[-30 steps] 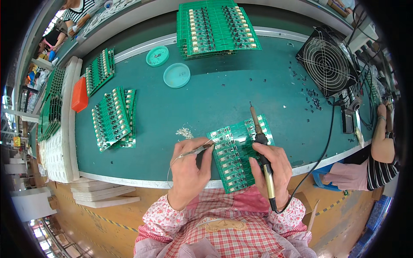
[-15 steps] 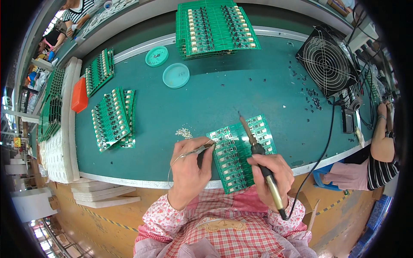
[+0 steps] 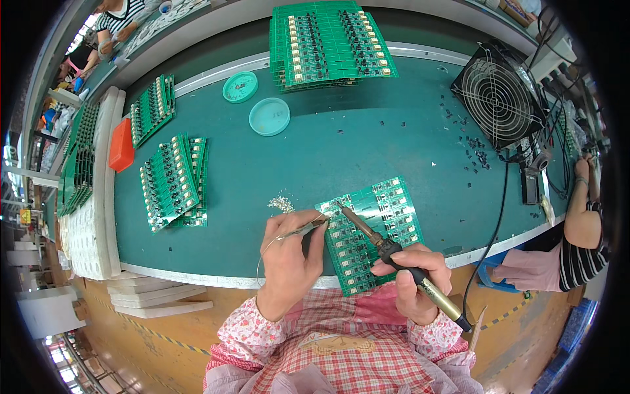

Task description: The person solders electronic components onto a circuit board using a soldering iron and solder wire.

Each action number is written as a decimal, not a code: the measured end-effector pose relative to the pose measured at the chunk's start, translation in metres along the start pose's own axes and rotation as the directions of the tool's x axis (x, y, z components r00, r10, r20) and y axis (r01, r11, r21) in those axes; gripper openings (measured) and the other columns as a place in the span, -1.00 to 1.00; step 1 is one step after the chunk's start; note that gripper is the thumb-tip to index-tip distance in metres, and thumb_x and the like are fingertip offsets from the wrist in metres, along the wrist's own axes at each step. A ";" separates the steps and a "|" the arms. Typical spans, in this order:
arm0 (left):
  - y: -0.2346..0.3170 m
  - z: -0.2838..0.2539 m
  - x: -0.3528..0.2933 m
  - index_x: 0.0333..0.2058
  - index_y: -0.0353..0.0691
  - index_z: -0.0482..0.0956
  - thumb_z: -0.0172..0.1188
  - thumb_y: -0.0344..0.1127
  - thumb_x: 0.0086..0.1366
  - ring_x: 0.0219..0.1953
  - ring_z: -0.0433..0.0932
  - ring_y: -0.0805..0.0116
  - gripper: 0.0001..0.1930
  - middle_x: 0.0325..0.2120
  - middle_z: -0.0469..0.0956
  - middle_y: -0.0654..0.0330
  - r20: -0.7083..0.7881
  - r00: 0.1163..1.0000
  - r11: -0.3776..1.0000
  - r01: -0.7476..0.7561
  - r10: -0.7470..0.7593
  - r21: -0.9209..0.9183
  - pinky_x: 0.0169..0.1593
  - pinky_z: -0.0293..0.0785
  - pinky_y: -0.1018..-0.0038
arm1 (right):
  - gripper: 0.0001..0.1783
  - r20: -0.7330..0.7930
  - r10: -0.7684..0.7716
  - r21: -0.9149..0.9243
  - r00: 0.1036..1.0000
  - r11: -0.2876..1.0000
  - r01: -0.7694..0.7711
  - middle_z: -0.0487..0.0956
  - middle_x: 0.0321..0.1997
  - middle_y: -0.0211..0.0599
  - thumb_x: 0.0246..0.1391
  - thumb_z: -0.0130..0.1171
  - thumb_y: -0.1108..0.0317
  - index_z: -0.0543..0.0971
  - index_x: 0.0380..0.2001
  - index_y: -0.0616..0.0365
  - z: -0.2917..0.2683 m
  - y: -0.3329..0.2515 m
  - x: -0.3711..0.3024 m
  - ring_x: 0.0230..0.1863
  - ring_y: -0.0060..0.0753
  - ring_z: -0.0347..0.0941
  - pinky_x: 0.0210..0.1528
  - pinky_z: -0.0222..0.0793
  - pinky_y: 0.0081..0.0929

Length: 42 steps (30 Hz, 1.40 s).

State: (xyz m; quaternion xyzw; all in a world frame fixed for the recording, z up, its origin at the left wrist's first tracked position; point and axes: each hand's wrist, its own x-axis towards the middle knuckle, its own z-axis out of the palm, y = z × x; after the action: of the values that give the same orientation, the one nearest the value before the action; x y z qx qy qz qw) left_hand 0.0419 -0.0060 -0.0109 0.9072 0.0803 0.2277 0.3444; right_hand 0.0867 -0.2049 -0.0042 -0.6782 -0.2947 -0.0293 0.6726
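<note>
My right hand (image 3: 420, 279) is closed round a soldering iron (image 3: 392, 252). The iron slants up to the left, and its tip is at the upper left part of a green circuit board (image 3: 365, 226); whether it touches cannot be told. My left hand (image 3: 293, 253) is closed on metal tweezers (image 3: 298, 232), their points by the board's upper left edge. A thin wire (image 3: 260, 259) curves down along that hand. The board lies at the bench's near edge, with rows of small dark and pale parts. Beside my left fingers is a little heap of tiny pale parts (image 3: 282, 204).
Stacked circuit boards stand at the back (image 3: 328, 49) and left (image 3: 169, 180). Two round turquoise lids (image 3: 270, 116) and a red box (image 3: 121, 146) lie on the bench. A fan (image 3: 500, 98) stands right, near scattered black chips (image 3: 477, 150). The iron's cord (image 3: 502, 217) runs along the right. Co-workers sit nearby.
My right hand has tilted the soldering iron, bringing its tip left and down from beyond the board's far edge to the board's upper left. The left hand has stayed put.
</note>
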 end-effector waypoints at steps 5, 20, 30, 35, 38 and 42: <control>0.000 0.000 0.000 -0.33 -0.29 0.65 0.28 -0.53 0.17 -0.23 0.57 0.09 -0.92 -0.25 0.66 0.13 0.008 1.000 1.000 0.009 -0.009 -0.006 -0.12 0.45 0.28 | -0.79 0.033 -0.026 -0.052 0.999 0.998 0.028 0.72 -0.45 -0.23 0.14 0.27 0.45 0.56 -0.16 0.23 -0.002 0.000 0.005 -0.42 -0.38 0.66 -0.33 0.55 -0.46; -0.002 0.001 -0.001 -0.36 -0.28 0.66 0.30 -0.53 0.15 -0.23 0.58 0.11 -0.94 -0.25 0.67 0.17 -0.011 1.000 1.000 -0.008 0.008 -0.005 -0.12 0.45 0.28 | -0.87 0.061 0.257 -0.105 0.965 0.963 -0.250 0.69 -0.50 -0.30 0.16 0.22 0.49 0.57 -0.21 0.22 -0.006 -0.001 0.006 -0.43 -0.45 0.69 -0.34 0.57 -0.52; -0.002 0.001 0.000 -0.35 -0.27 0.65 0.31 -0.54 0.14 -0.25 0.58 0.12 -0.92 -0.25 0.67 0.19 -0.014 1.000 1.000 -0.026 0.026 -0.005 -0.13 0.45 0.30 | -0.89 0.113 0.186 -0.161 0.976 0.973 -0.167 0.69 -0.50 -0.27 0.16 0.21 0.48 0.59 -0.23 0.24 -0.001 0.003 0.011 -0.46 -0.45 0.67 -0.38 0.54 -0.55; -0.003 0.001 0.000 -0.36 -0.27 0.66 0.30 -0.55 0.14 -0.24 0.58 0.12 -0.92 -0.25 0.67 0.19 -0.018 1.000 1.000 -0.019 0.019 -0.011 -0.13 0.45 0.30 | -0.85 0.159 0.121 -0.157 0.980 0.983 -0.095 0.70 -0.45 -0.26 0.09 0.27 0.53 0.62 -0.23 0.23 -0.003 0.005 0.012 -0.45 -0.43 0.68 -0.37 0.56 -0.53; -0.003 0.001 0.000 -0.28 -0.26 0.61 0.33 -0.59 0.10 -0.30 0.58 0.15 -0.80 -0.29 0.64 0.20 -0.035 0.996 0.997 -0.080 0.080 0.007 -0.10 0.42 0.31 | -0.83 0.129 0.149 -0.145 0.980 0.981 -0.130 0.70 -0.42 -0.24 0.04 0.30 0.54 0.65 -0.24 0.22 -0.001 0.002 0.013 -0.44 -0.42 0.67 -0.38 0.55 -0.52; -0.002 0.001 0.000 -0.35 -0.26 0.66 0.30 -0.54 0.15 -0.24 0.59 0.11 -0.92 -0.25 0.67 0.18 0.000 1.000 1.000 -0.018 0.018 -0.007 -0.11 0.45 0.30 | -0.83 0.237 0.060 -0.252 0.970 0.968 0.002 0.70 -0.47 -0.27 0.02 0.30 0.54 0.65 -0.25 0.22 -0.004 -0.005 0.022 -0.47 -0.43 0.65 -0.42 0.51 -0.53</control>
State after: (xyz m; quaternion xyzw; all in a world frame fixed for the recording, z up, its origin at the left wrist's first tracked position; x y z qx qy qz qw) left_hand 0.0425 -0.0048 -0.0123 0.9067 0.0714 0.2310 0.3455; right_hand 0.1041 -0.2011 0.0103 -0.7604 -0.3585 0.0265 0.5409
